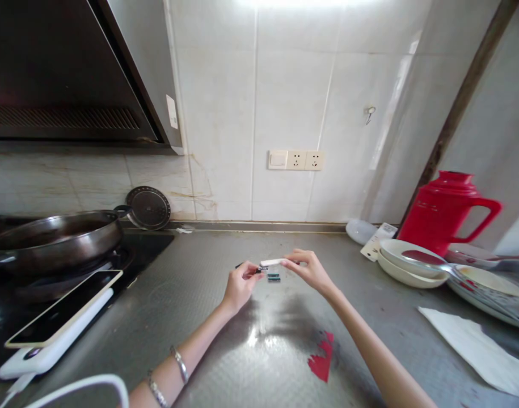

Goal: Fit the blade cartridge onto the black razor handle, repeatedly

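Over the middle of the counter, both my hands are raised close together. My right hand (308, 269) pinches the right end of a slim white piece (271, 262) between thumb and fingers. My left hand (241, 285) is closed on a small dark object (259, 270) with a shiny part, at the white piece's left end. What kind of object either is, I cannot make out; whether they touch is unclear. Just below them lie two small teal-and-dark cylinders (273, 277), which look like batteries, side by side.
A torn red scrap (322, 357) lies nearer me. On the left are a steel pan (59, 238) on the stove and a phone (66, 309) on a white block with a cable. Stacked bowls (408, 272), a red thermos jug (440, 212) and white paper (472, 348) stand right.
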A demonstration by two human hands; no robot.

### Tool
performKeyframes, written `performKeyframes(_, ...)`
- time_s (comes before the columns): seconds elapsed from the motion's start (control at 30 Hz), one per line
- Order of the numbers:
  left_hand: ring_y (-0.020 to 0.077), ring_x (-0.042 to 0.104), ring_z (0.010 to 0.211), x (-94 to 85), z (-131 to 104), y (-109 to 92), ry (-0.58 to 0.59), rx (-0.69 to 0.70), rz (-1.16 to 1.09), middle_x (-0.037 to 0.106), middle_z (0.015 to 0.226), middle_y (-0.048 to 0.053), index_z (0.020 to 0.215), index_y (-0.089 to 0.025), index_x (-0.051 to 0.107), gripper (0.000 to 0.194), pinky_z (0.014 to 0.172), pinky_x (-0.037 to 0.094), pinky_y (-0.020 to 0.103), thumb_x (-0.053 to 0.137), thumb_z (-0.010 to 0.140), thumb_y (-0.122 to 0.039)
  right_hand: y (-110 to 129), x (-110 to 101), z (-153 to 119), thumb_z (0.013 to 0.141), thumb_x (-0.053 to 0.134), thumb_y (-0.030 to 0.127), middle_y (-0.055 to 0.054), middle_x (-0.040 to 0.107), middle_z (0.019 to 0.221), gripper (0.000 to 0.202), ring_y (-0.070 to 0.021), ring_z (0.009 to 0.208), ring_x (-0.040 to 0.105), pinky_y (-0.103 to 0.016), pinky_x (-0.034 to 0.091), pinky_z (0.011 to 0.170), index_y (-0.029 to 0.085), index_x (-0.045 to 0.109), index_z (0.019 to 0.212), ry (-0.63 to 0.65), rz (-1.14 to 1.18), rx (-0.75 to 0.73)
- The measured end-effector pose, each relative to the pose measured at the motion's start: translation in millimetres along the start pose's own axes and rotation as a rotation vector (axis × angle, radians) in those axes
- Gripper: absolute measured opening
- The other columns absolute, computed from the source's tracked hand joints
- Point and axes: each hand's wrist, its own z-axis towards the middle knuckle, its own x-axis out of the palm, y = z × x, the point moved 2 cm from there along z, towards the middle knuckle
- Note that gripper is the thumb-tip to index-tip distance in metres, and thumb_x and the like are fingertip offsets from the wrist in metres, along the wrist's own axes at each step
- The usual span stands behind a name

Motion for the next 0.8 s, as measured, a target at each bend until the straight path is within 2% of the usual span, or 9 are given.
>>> performKeyframes(0.1,0.0143,0.061,0.066,0.4,-0.3,-0.9,0.000,0.007,0.015,0.066,0.070,0.003,0.070,-0.016,0.058,0.015,0.064,0.047,0.023,0.063,0.071,-0.030,0.6,-1.0,0.4,0.080,0.053,0.050,-0.002,0.064,0.066,0.035,-0.0129,0.060,0.051,-0.025,0.035,0.065,0.022,0.073,0.077,0.028,-0.016,-0.039)
performKeyframes(0.27,0.0141,0.062,0.068,1.0,-0.9,-3.2,0.012,0.014,0.034,0.067,0.072,0.002,0.070,-0.016,0.059,0.013,0.065,0.047,0.022,0.064,0.070,-0.027,-8.1,-7.4,0.3,0.080,0.051,0.052,-0.004,0.063,0.065,0.039,-0.0131,0.058,0.051,-0.025,0.035,0.063,0.020,0.073,0.076,-0.023,-0.059,0.007)
performKeyframes(0.43,0.0134,0.062,0.066,-0.4,-0.8,-3.2,0.004,0.042,0.056,0.066,0.069,0.001,0.070,-0.016,0.059,0.013,0.064,0.047,0.022,0.063,0.071,-0.028,-3.2,-1.4,-1.0,0.081,0.050,0.052,-0.003,0.064,0.069,0.038,-0.0131,0.063,0.053,-0.026,0.037,0.067,0.022,0.073,0.079,0.027,-0.021,-0.061)
performKeyframes(0.6,0.0136,0.062,0.067,-0.3,-0.6,-3.6,-0.002,0.040,0.053,0.066,0.071,0.002,0.070,-0.016,0.059,0.013,0.065,0.048,0.022,0.063,0.071,-0.027,-12.2,-0.9,-2.1,0.080,0.050,0.053,-0.004,0.063,0.064,0.041,-0.0139,0.059,0.052,-0.026,0.037,0.062,0.019,0.073,0.077,-0.031,-0.035,-0.004)
performKeyframes(0.8,0.0131,0.062,0.065,-0.4,-1.1,-5.1,-0.001,0.048,0.051,0.065,0.068,0.002,0.068,-0.015,0.057,0.013,0.063,0.047,0.021,0.063,0.071,-0.027,-8.3,2.5,-2.0,0.080,0.052,0.051,-0.003,0.063,0.067,0.037,-0.0134,0.062,0.053,-0.025,0.037,0.063,0.021,0.073,0.081,0.013,0.026,-0.052)
